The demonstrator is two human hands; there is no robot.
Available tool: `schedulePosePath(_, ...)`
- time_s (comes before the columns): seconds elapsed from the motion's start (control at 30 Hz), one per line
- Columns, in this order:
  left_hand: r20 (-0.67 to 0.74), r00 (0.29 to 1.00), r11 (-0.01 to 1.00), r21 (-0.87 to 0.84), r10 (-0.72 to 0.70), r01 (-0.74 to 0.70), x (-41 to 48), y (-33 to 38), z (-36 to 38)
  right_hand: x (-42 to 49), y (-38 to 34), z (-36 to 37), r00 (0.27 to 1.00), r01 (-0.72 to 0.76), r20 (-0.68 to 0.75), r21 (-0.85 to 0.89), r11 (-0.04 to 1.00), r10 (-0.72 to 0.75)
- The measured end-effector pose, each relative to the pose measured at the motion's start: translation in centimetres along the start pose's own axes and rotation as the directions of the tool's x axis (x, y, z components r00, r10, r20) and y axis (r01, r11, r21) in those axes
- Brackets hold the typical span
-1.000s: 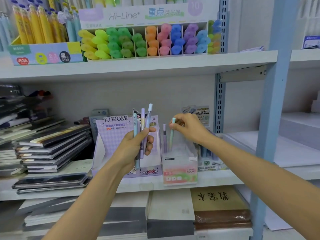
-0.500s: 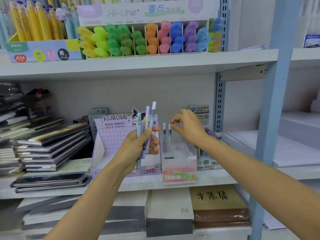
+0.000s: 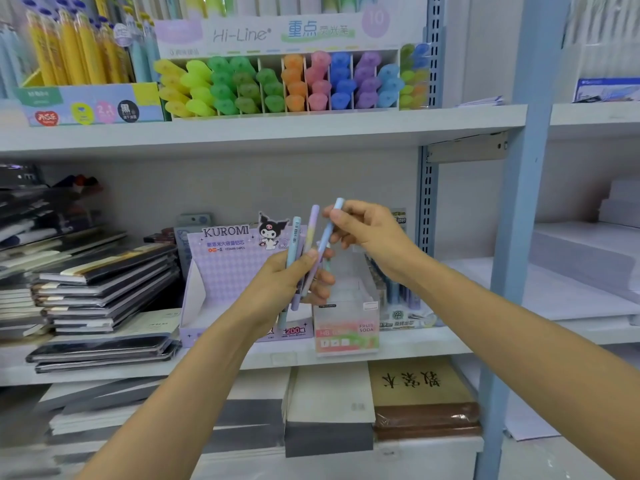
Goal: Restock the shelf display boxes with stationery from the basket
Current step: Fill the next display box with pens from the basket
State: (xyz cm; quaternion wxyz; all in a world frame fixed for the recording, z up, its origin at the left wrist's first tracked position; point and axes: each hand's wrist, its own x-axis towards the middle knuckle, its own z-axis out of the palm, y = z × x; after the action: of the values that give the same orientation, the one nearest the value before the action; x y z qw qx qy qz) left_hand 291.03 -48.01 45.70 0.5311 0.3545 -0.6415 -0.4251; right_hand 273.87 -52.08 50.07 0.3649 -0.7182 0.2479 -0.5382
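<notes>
Left hand (image 3: 277, 289), pens (image 3: 313, 237) screen Kuromi box (image 3: 221, 271) — notebooks (image 3: 104, 282) beside

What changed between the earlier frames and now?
The right hand let go of the green pen it stood in the Fruit Soda box, moved left, and now pinches the top of the blue pen held by the left hand. That hand keeps its grip on all three pens; the boxes stayed put.
</notes>
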Motion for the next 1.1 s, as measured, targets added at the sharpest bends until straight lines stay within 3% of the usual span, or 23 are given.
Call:
schedulePosePath(0.1,-0.126,0.992,1.0,-0.021,-0.023,0.02,0.0,0.2,-0.3,0.3,-0.3,-1.8,0.979,0.008,-0.205,0.063,0.998,0.005)
schedulePosePath(0.2,-0.205,0.978,0.999,0.007,-0.044,0.046,0.2,0.0,-1.0,0.5,0.3,-3.4,0.957,-0.003,-0.288,-0.075,0.997,-0.019)
schedulePosePath(0.37,-0.166,0.973,0.982,-0.132,-0.158,0.137,0.6,0.0,-0.6,0.4,3.2,-3.5,0.967,-0.026,-0.241,-0.403,0.915,-0.078)
schedulePosePath(0.63,-0.091,0.995,0.999,-0.032,0.037,-0.04,-0.1,-1.2,-1.2,1.5,6.0,-1.8,0.985,0.011,-0.123,-0.653,0.757,-0.12)
schedulePosePath(0.77,-0.063,0.997,0.999,-0.007,0.053,-0.054,-0.2,-1.7,-1.7,2.1,5.8,-1.9,0.993,0.049,-0.043,-0.714,0.698,-0.113)
schedulePosePath(0.93,-0.06,0.998,0.999,0.026,0.034,-0.033,-0.1,-2.4,-1.9,2.6,5.8,-2.2,1.0,-0.003,-0.017,-0.708,0.707,-0.013)
schedulePosePath(1.1,-0.05,0.999,1.0,-0.009,0.001,-0.001,0.2,-2.9,-1.9,2.6,6.0,-1.6,0.993,0.047,-0.043,-0.714,0.698,-0.111)
